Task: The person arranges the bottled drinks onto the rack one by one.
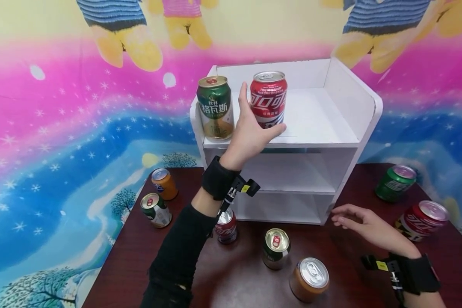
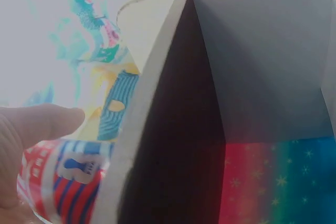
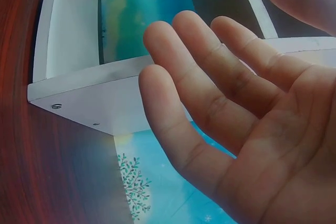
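On the top tier of the white shelf (image 1: 317,144) stands a red cola can (image 1: 268,96). My left hand (image 1: 248,134) is around its near left side, fingers pointing up along the left and thumb stretched across low in front. In the left wrist view the straight thumb lies just off the cola can (image 2: 63,182), which is partly hidden by the shelf edge. A green and gold drink can (image 1: 215,109) stands upright left of that hand. Low by the shelf's right side, my right hand (image 1: 363,224) holds nothing; the right wrist view shows its fingers loosely extended.
On the dark red table (image 1: 238,282) stand an orange can (image 1: 165,186) and a green-gold can (image 1: 156,211) at left. In front are a red can (image 1: 226,229), another green-gold can (image 1: 276,252) and an orange can (image 1: 309,282). A green can (image 1: 394,184) and a red can (image 1: 419,222) are at right.
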The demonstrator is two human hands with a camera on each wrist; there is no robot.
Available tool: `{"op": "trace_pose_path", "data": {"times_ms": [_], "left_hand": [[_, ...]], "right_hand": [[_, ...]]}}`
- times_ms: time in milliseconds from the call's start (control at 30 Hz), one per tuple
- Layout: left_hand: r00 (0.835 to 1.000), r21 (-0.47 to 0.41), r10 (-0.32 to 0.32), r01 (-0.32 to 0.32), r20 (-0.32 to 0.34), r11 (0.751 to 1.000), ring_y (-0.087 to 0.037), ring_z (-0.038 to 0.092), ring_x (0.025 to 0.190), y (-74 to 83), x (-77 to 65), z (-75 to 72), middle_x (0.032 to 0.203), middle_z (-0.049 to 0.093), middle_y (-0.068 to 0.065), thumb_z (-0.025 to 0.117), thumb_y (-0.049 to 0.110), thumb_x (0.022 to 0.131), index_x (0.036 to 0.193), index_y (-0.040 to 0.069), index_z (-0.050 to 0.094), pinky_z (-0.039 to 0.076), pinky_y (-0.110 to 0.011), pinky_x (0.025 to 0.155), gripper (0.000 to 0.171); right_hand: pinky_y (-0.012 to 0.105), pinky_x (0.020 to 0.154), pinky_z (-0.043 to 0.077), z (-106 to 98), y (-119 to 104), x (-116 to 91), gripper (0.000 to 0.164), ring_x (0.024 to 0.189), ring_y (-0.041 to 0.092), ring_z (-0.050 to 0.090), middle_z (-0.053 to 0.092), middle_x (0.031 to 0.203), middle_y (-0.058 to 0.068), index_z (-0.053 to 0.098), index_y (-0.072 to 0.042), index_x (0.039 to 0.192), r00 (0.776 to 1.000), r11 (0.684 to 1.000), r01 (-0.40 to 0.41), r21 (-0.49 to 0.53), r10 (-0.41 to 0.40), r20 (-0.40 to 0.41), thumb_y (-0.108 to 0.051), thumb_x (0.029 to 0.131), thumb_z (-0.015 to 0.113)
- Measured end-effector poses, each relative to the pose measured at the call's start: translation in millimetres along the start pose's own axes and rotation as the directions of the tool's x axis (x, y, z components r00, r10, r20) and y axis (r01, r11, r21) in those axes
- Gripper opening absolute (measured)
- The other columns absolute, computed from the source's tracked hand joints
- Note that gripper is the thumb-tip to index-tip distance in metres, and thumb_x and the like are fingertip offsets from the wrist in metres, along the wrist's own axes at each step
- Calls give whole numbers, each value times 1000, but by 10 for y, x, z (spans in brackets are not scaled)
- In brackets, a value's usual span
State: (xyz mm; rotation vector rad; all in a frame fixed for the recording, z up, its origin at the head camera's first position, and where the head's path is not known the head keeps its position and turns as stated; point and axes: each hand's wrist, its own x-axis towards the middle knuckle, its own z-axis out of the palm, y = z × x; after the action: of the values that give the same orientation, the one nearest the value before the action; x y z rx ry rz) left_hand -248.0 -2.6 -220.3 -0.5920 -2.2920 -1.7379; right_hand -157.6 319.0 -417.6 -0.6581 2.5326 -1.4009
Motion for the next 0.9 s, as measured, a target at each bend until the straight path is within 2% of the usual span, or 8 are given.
{"op": "trace_pose_path", "data": {"times_ms": [100,267,400,500,633,700,767,900], "left_hand": [[1000,6,-11,11,0,1000,-11,33,127,9,-71,-23,141,33,-6,77,19,79,150,27,-6,27,-47,107,110],[1000,-5,-20,20,19,1000,-13,36,127,24,-203,-55,142,34,-8,75,20,81,150,27,-8,29,-44,106,109],[999,5,-40,40,27,999,-13,28,135,39,-324,-102,150,25,-10,75,23,81,151,25,-7,28,-42,107,107],[998,-19,-49,50,44,999,-11,22,139,38,-424,-177,154,19,-8,74,25,82,151,24,-6,29,-37,107,105],[996,-63,-17,23,85,998,-12,30,136,4,-577,-311,152,25,-9,71,25,85,152,23,-3,31,-30,106,99],[993,-41,6,-1,115,999,-12,35,133,-29,-663,-378,149,32,-9,68,24,88,152,19,3,32,-29,105,92],[986,-6,47,-46,161,999,-13,38,131,-77,-744,-441,144,38,-8,65,22,90,151,13,15,32,-29,105,79],[958,86,105,-132,266,988,-12,44,123,-184,-884,-531,133,49,-4,62,21,92,136,8,45,35,-33,103,49]], "right_hand": [[23,74,52,10,-3,8,30,94,7,63,65,106,0,50,9,124,1000,1000,12,3,-12,2,-8,100,47],[23,74,52,16,-12,5,29,94,7,63,65,106,3,51,8,123,1000,1000,18,-6,-18,1,-9,100,46],[23,74,52,12,-17,4,29,93,8,63,65,105,5,52,7,123,1000,1000,2,-13,-2,-10,-10,100,47],[23,75,52,8,-26,10,30,94,8,62,65,106,4,51,7,123,1000,1000,-8,-6,8,-4,-11,100,47],[23,74,52,11,-29,8,28,93,9,63,65,105,4,52,6,122,1000,1000,6,0,-6,-5,-10,100,46],[23,74,52,8,-25,4,27,93,9,63,65,105,4,52,6,122,1000,1000,4,0,-4,-5,-10,100,46],[24,74,52,6,-22,1,29,93,9,63,65,105,4,52,6,122,1000,1000,-11,-5,11,-4,-12,101,46],[24,75,52,1,-11,2,32,94,7,62,65,106,6,51,6,124,999,999,-51,-16,51,5,-16,101,46]]}}
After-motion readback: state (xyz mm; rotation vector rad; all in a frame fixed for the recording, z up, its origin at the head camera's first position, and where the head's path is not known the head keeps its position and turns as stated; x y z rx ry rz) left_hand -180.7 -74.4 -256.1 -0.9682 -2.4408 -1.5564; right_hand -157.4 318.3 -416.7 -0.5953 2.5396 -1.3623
